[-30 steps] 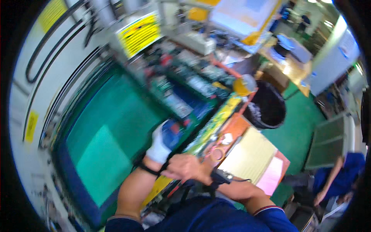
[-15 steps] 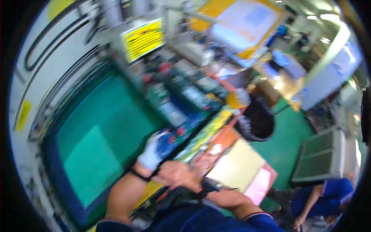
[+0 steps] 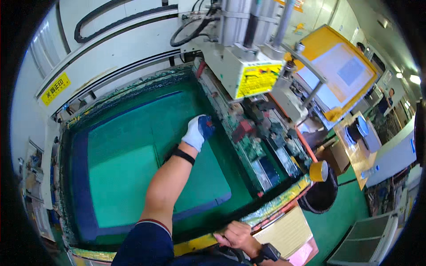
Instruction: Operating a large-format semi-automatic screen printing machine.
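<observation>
My left hand [image 3: 198, 132], in a white glove with a dark blue front, reaches over the green printing screen [image 3: 128, 186] toward its far right part. Its fingers are bent; what they hold, if anything, stays hidden. A black band circles that wrist. The screen sits in a frame stained with dark green ink, with a blue-grey border around a lighter green area. My bare right hand [image 3: 237, 235] has its fingers curled over the yellow-taped front edge [image 3: 195, 244] of the frame. A dark watch [image 3: 269, 253] is on its wrist.
Ink-stained clamps and squeegee parts [image 3: 266, 137] stand right of the screen, below a white machine head [image 3: 250, 73] with a yellow label. A yellow tape roll [image 3: 318, 171], a black bin [image 3: 321, 195] and a cream board [image 3: 286, 230] lie at right. Another person [image 3: 385, 102] stands far off.
My left hand has moved away from the frame's front edge, out over the screen. My right hand has parted from it and is at the front edge. The view has turned and is sharper.
</observation>
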A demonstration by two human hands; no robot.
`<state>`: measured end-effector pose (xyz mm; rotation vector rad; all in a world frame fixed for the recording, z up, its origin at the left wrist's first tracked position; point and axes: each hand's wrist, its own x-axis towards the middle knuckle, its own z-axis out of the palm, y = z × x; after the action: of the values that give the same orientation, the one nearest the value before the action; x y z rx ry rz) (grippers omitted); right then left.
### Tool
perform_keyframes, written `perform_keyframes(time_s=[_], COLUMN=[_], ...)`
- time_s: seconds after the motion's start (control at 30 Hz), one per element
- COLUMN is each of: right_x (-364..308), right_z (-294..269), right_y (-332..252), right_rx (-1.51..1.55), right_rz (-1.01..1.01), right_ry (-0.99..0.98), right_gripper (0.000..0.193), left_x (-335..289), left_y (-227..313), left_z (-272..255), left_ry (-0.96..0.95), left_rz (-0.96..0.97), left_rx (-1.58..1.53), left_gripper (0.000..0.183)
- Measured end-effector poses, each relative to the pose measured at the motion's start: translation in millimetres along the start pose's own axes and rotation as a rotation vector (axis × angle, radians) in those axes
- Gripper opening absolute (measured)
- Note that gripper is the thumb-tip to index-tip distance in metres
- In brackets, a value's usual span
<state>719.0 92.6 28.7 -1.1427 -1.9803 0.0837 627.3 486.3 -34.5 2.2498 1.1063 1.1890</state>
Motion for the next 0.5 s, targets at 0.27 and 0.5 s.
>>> perform_keyframes(time_s=[0.27, 0.5], right_x=[4, -7], right_z=[-18, -20], right_y=[-10, 3], right_rx=[0.081, 0.148], right_rz=[0.123, 0.098], right_ry=[-0.163, -0.312], right_gripper=[0.02, 0.017], left_x=[134, 198], left_y=[-147, -222], left_z=[6, -7], left_ry=[-0.016, 0.213], left_rz=[-0.133, -0.384], left_rx=[0.529, -0.323], left_gripper=[0.015, 0.002])
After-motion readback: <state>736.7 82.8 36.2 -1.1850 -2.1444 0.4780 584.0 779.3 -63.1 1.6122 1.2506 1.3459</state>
